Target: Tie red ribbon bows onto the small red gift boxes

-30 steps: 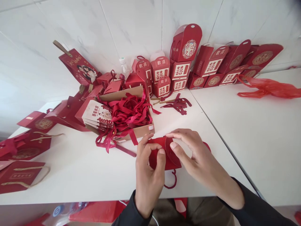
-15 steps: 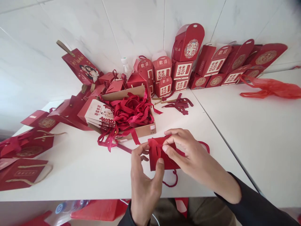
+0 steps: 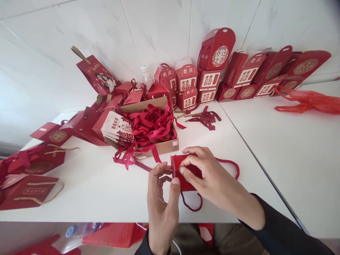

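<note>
A big white desk (image 3: pixel 119 191) is under the left hand (image 3: pixel 162 203) and the right hand (image 3: pixel 212 177). To the right of the right hand, a long dark gap (image 3: pixel 265 173) cuts across it. Behind the desk, past both hands, is a white wall (image 3: pixel 159 28) with gray smudges and thin straight lines (image 3: pixel 190 23). The wall looks brightest far to the left of the left hand.

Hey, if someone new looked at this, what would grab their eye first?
Probably the red ribbons heaped in the cardboard box, left of centre. Next, the tall stack of red boxes by the wall, then the small red box at the front, the left hand at its edge and right hand over it.
</note>
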`<action>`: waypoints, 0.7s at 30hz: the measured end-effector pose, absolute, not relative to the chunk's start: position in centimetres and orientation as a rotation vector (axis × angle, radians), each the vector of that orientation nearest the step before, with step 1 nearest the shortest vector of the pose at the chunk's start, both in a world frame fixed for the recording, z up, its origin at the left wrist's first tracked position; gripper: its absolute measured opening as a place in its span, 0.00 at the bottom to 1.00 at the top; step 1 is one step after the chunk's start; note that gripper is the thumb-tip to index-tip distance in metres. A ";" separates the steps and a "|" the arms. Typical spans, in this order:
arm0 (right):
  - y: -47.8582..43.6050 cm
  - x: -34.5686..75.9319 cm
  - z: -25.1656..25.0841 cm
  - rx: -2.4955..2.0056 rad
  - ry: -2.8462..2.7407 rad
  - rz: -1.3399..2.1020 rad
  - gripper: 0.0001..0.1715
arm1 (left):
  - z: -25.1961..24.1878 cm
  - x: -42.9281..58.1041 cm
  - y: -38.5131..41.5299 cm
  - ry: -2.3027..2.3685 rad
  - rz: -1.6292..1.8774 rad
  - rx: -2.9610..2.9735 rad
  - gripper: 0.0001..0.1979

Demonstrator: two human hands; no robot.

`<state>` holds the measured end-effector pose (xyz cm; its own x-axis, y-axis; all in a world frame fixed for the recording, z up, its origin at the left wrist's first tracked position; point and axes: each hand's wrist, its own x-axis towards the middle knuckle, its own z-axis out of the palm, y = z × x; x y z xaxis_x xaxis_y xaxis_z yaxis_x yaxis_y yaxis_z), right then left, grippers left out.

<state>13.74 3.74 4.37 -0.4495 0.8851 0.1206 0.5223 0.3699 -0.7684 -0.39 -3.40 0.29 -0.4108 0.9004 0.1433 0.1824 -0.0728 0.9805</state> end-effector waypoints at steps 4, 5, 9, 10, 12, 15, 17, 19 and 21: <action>3.7 13.7 4.3 -1.227 -2.119 0.883 0.08 | 0.3 -0.5 -3.3 1.585 1.547 1.177 0.12; 3.7 13.7 4.3 -1.227 -2.123 0.882 0.08 | 0.3 -0.5 -3.3 1.580 1.547 1.173 0.12; 3.6 13.8 4.4 -1.222 -2.123 0.898 0.08 | 0.2 -0.5 -3.3 1.586 1.549 1.188 0.12; 3.7 13.7 4.4 -1.220 -2.120 0.906 0.08 | 0.3 -0.5 -3.3 1.592 1.544 1.193 0.13; 3.7 13.6 4.5 -1.213 -2.113 0.919 0.08 | 0.3 -0.6 -3.4 1.609 1.528 1.193 0.14; 3.7 13.4 4.6 -1.189 -2.111 0.918 0.08 | 0.6 -0.8 -3.2 1.621 1.483 1.199 0.11; 3.7 13.4 4.6 -1.168 -2.115 0.913 0.08 | 0.8 -1.1 -2.7 1.603 1.456 1.200 0.10; 3.6 13.4 4.5 -1.154 -2.122 0.906 0.08 | 1.0 -1.3 -2.2 1.581 1.440 1.188 0.09; 3.6 13.4 4.3 -1.148 -2.128 0.894 0.07 | 1.1 -1.3 -1.8 1.571 1.438 1.177 0.08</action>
<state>13.44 3.63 4.32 -0.4791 0.8638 0.1559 0.4933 0.4118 -0.7662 -1.35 -1.79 1.11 -0.3481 0.9338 0.0829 0.1652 -0.0259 0.9859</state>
